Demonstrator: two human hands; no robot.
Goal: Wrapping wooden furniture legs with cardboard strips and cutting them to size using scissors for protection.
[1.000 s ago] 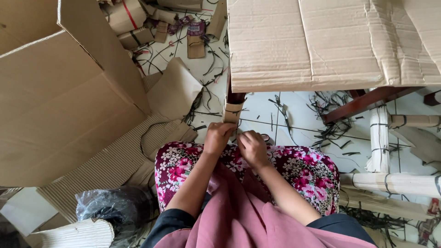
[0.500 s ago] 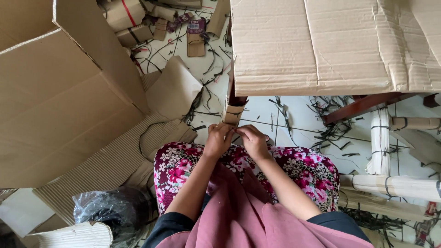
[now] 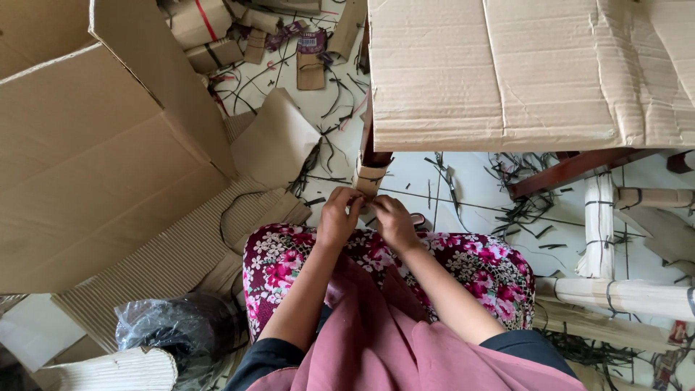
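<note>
Cardboard wrap (image 3: pixel 368 178) sits around the foot of a dark wooden leg (image 3: pixel 373 155), just above the tiled floor (image 3: pixel 463 195) and right in front of the person's knees. Both hands meet at its lower edge: the left hand (image 3: pixel 338 217) pinches the wrap's bottom corner with curled fingers (image 3: pixel 352 198), apparently to keep the sleeve tight against the leg, while the right hand (image 3: pixel 393 221) is bunched just beside it, fingers folded in on something too small to make out. A black strap (image 3: pixel 369 172) already rings the wrap. Overhead, a cardboard sheet (image 3: pixel 521 72) covers the desk. A big box (image 3: pixel 101 145) stands at the left, black strap scraps (image 3: pixel 521 206) litter the floor, and wrapped legs (image 3: pixel 598 224) lie at the right.
</note>
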